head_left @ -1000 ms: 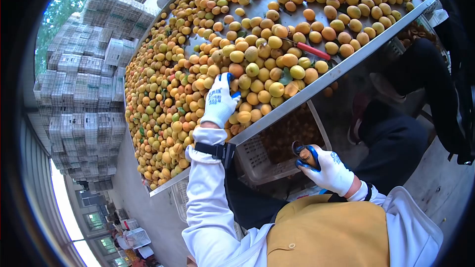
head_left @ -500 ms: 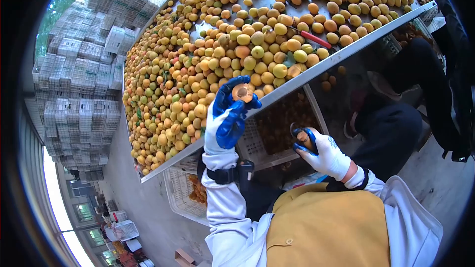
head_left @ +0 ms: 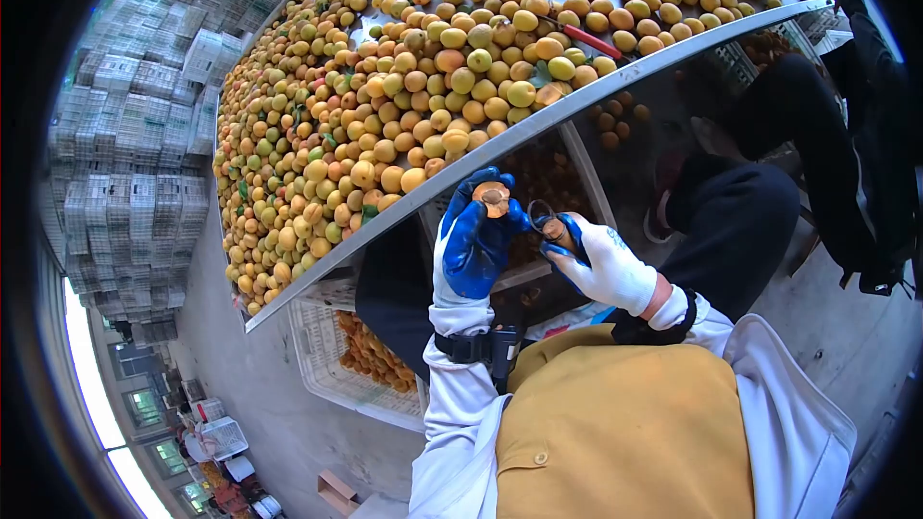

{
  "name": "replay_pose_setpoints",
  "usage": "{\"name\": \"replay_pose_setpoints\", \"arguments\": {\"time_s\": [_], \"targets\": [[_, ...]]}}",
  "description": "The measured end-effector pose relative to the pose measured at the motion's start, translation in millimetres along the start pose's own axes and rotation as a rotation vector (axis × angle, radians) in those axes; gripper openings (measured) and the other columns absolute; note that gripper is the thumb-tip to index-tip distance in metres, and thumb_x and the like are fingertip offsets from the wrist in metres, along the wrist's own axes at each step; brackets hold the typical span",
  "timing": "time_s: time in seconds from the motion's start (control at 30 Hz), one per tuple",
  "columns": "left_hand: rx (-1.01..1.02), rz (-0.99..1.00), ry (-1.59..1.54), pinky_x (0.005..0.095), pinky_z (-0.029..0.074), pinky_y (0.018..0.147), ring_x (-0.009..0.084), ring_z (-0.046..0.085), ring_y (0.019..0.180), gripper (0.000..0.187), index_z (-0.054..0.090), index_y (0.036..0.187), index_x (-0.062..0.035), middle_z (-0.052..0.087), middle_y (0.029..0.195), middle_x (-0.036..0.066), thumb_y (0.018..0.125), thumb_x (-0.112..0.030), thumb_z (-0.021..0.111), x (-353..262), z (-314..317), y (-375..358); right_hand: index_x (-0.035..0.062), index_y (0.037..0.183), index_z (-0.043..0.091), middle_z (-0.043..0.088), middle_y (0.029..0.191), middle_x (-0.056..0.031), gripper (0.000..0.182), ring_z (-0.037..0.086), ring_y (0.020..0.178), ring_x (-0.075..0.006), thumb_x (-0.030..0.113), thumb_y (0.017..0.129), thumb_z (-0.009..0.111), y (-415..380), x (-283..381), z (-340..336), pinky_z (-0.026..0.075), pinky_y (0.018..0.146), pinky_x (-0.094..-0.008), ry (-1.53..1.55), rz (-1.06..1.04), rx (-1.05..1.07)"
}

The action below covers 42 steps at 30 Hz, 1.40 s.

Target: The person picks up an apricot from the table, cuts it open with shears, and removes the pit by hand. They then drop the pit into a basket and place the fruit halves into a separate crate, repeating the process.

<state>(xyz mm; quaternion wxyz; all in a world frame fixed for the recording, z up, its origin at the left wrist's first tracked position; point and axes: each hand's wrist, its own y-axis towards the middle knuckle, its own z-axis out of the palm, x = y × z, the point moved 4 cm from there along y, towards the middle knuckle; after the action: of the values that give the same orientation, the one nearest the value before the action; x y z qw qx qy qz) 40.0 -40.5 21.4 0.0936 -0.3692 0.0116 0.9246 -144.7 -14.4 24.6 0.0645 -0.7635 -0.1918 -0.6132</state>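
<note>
My left hand (head_left: 475, 248), in a white glove with a blue coated palm, pinches a cut apricot (head_left: 493, 198). Its flesh side faces up, with a brownish centre. Beside it, my right hand (head_left: 606, 267) wears the same kind of glove and is closed around a small tool with a brown handle and a loop-shaped end (head_left: 540, 215). The loop points toward the apricot, a short gap away. Both hands are just off the near edge of a metal table (head_left: 423, 194) heaped with whole apricots (head_left: 385, 115).
A red-handled tool (head_left: 589, 40) lies among the fruit. Below the table sit a crate of dark contents (head_left: 588, 173) and a white crate (head_left: 317, 351) with orange pieces. Another person's dark-clothed legs (head_left: 740, 221) are at right. Stacked crates (head_left: 125, 135) stand at left.
My left hand has come down and inward from over the table edge, bringing the cut apricot close to the tool in my right hand. The camera view has shifted slightly.
</note>
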Motion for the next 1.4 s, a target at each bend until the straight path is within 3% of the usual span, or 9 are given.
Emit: {"name": "replay_pose_setpoints", "arguments": {"time_s": [0.23,0.4,0.9,1.0,1.07,1.1,1.17,1.2,1.4], "targets": [[-0.111,-0.074,0.045,0.0344,0.055,0.087,0.0198,0.064,0.095,0.047,0.054,0.137,0.0007,0.064,0.115,0.011,0.106,-0.035,0.057,20.6,-2.8,-0.5,-0.0002,0.112,0.058,0.069,0.088,-0.0236,0.026,0.069,0.084,-0.0435,0.015,0.095,0.069,-0.2,-4.7,4.8,0.054,0.072,-0.0435,-0.027,0.047,0.04],[-0.203,0.004,0.4,0.0266,0.05,0.083,0.013,0.061,0.091,0.047,0.062,0.125,0.0009,0.063,0.099,0.006,0.11,-0.041,0.047,21.2,6.5,-2.7,-0.0002,0.111,0.059,0.069,0.087,-0.0236,0.026,0.07,0.083,-0.0433,0.019,0.097,0.068,-1.9,-8.2,2.6,0.054,0.071,-0.0439,-0.03,0.116,0.031],[-0.261,0.179,0.691,0.0246,0.049,0.073,0.0091,0.058,0.079,0.048,0.065,0.111,-0.0024,0.064,0.096,0.003,0.111,-0.044,0.041,43.6,16.9,-1.8,-0.0016,0.122,0.06,0.071,0.106,-0.025,0.031,0.07,0.1,-0.0412,0.022,0.102,0.061,-3.9,-5.8,12.9,0.055,0.084,-0.0434,0.227,0.169,0.092],[-0.272,0.175,0.618,0.0247,0.05,0.069,0.0099,0.061,0.076,0.048,0.064,0.108,-0.0032,0.065,0.094,0.004,0.11,-0.046,0.041,48.3,15.2,-2.2,-0.0028,0.123,0.06,0.073,0.107,-0.0182,0.035,0.071,0.097,-0.0323,0.027,0.104,0.059,-5.8,-17.3,18.9,0.055,0.086,-0.0411,0.353,0.237,0.142],[-0.275,0.179,0.614,0.0246,0.051,0.068,0.0102,0.061,0.075,0.048,0.064,0.106,-0.0033,0.065,0.091,0.005,0.11,-0.046,0.042,47.2,15.4,-3.2,-0.0003,0.118,0.062,0.07,0.096,-0.0082,0.036,0.066,0.081,-0.0176,0.033,0.106,0.058,-4.9,-13.1,16.8,0.055,0.074,-0.0338,0.541,0.352,0.244],[-0.27,0.098,0.55,0.0269,0.053,0.067,0.0126,0.062,0.072,0.045,0.063,0.105,-0.0042,0.064,0.087,0.005,0.11,-0.044,0.043,47.3,16.6,-3.5,-0.0003,0.118,0.062,0.07,0.096,-0.0082,0.036,0.066,0.081,-0.0176,0.033,0.106,0.058,-4.9,-9.3,12.1,0.055,0.074,-0.0338,0.542,0.351,0.244],[-0.262,0.021,0.484,0.0291,0.055,0.067,0.0151,0.063,0.07,0.041,0.063,0.103,-0.0051,0.063,0.083,0.006,0.109,-0.041,0.044,46.9,17.6,-2.5,0.0041,0.111,0.063,0.063,0.085,-0.001,0.034,0.056,0.068,-0.0082,0.038,0.106,0.057,-12.8,-10.1,12.7,0.048,0.06,-0.0256,0.802,0.695,0.367],[-0.241,-0.035,0.385,0.0302,0.055,0.066,0.0157,0.062,0.068,0.041,0.062,0.102,-0.0052,0.062,0.082,0.007,0.109,-0.041,0.045,48.7,18.2,-0.8,0.01,0.099,0.06,0.055,0.069,0.0015,0.035,0.05,0.051,-0.0069,0.044,0.106,0.056,-12.7,-8.7,15.0,0.04,0.045,-0.0227,0.818,0.673,0.318],[-0.293,-0.234,0.312,0.0295,0.054,0.069,0.0153,0.063,0.07,0.04,0.065,0.093,-0.0045,0.063,0.083,0.006,0.106,-0.04,0.05,46.0,19.5,-4.4,0.0109,0.096,0.057,0.054,0.074,0.002,0.032,0.047,0.056,-0.0059,0.042,0.106,0.058,-18.5,-19.4,18.7,0.039,0.048,-0.0226,0.995,0.666,0.47]]}}
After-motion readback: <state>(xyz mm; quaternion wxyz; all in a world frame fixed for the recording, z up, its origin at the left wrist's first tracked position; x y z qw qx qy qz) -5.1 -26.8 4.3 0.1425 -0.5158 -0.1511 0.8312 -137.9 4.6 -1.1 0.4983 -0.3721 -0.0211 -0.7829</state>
